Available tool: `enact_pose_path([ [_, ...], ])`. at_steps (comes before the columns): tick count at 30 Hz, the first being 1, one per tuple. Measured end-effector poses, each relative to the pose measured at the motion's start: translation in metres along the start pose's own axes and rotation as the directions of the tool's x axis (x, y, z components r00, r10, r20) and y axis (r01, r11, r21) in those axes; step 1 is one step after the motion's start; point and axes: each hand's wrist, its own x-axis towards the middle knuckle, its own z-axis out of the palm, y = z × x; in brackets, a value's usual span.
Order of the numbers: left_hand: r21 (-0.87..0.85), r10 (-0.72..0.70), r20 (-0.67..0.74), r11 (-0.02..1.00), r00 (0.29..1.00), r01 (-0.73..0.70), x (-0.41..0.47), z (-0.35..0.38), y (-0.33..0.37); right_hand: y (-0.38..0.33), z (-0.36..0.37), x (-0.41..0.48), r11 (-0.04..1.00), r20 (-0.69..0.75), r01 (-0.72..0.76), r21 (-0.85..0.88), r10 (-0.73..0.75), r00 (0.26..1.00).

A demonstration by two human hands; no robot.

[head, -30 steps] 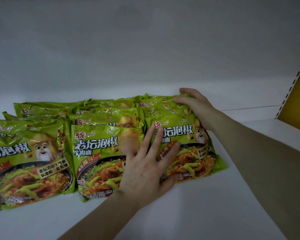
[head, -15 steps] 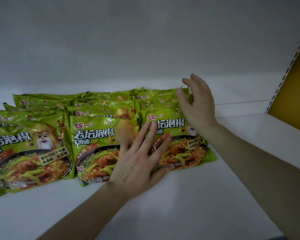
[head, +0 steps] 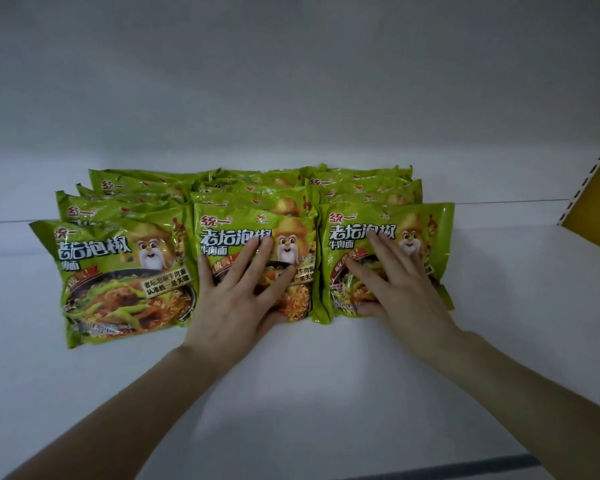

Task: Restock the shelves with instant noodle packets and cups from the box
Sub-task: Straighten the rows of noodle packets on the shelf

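Green crinkly plastic noodle packets (head: 118, 271) are being lined up on the white shelf (head: 326, 393) in three overlapped rows, at least four counted in each. The left hand (head: 243, 303) and the right hand (head: 399, 292) are being pressed flat, fingers straight and slightly apart, on two front packets, the rest lying beyond the fingertips. Being probably light, slippery and brittle inside, they are better gripped at the edges.

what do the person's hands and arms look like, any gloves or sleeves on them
Nothing is worn. The left hand and right hand have no gloves, rings or visible nail polish. The left forearm and right forearm show no sleeves, watch or bracelet as far as the frame reaches.
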Motion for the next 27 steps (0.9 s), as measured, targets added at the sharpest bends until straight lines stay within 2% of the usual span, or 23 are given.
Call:
enact_pose_path([
  [8, -0.008, -0.023, -0.048, 1.000, 0.999, 0.023, -0.002, -0.004, 0.002, -0.002, 0.000, -0.001, 1.000, -0.035, -0.006, 0.015, 0.006, 0.999],
  [15, 0.022, -0.113, 0.019, 0.993, 0.993, 0.112, 0.012, -0.009, 0.005, -0.005, -0.006, -0.003, 1.000, -0.009, -0.018, -0.024, 0.018, 1.000],
  [17, 0.015, -0.118, 0.015, 0.993, 0.993, 0.118, 0.010, -0.009, 0.006, -0.012, -0.012, 0.000, 0.998, -0.030, 0.025, -0.060, -0.027, 0.999],
  [20, -0.007, -0.110, 0.003, 0.994, 0.994, 0.110, 0.009, -0.008, 0.006, -0.029, -0.018, 0.019, 0.983, -0.098, 0.160, -0.092, -0.169, 0.981],
  [23, -0.048, -0.096, -0.033, 0.994, 0.995, 0.095, 0.008, -0.006, 0.005, -0.043, -0.019, 0.047, 0.978, -0.040, 0.169, -0.122, -0.175, 0.984],
  [27, -0.085, -0.098, -0.038, 0.992, 0.994, 0.095, 0.009, -0.006, 0.005, -0.053, -0.013, 0.064, 0.995, 0.067, 0.069, -0.065, -0.064, 0.996],
])
